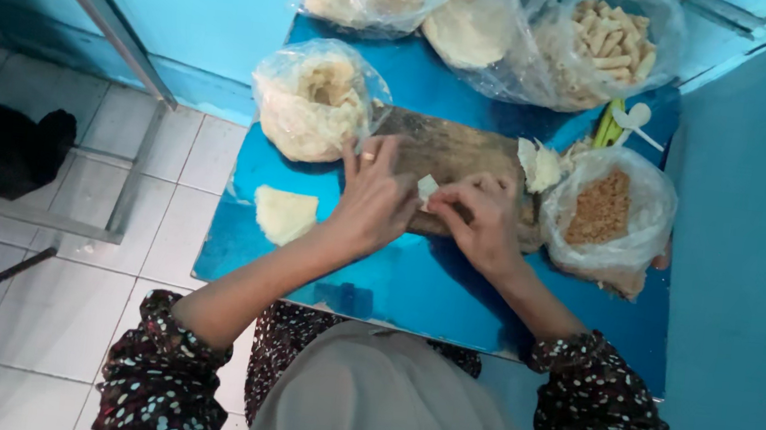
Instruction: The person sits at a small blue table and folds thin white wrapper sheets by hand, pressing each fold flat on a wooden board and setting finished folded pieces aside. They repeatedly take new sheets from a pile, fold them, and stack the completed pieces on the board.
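- Blue surface (413,289) against blue walls, white tiled floor to the left.
- Wooden board (451,151) lies on the surface.
- Left hand (372,200) and right hand (487,218) rest over the board, fingers of both pinched on one small pale wrapper piece (428,187).
- Flat wrapper stack (284,213) beside the left hand.
- Bag of brown filling (603,212) just right of the board.
- Bags of pale wrappers and rolled sticks (610,40) at the far edge.

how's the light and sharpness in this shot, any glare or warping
Head view: soft, even light, faint shadows under the left hand and right hand; glare on the plastic bags and a sheen on the blue table; hands and wrapper piece slightly soft; wide-lens bending at the edges.
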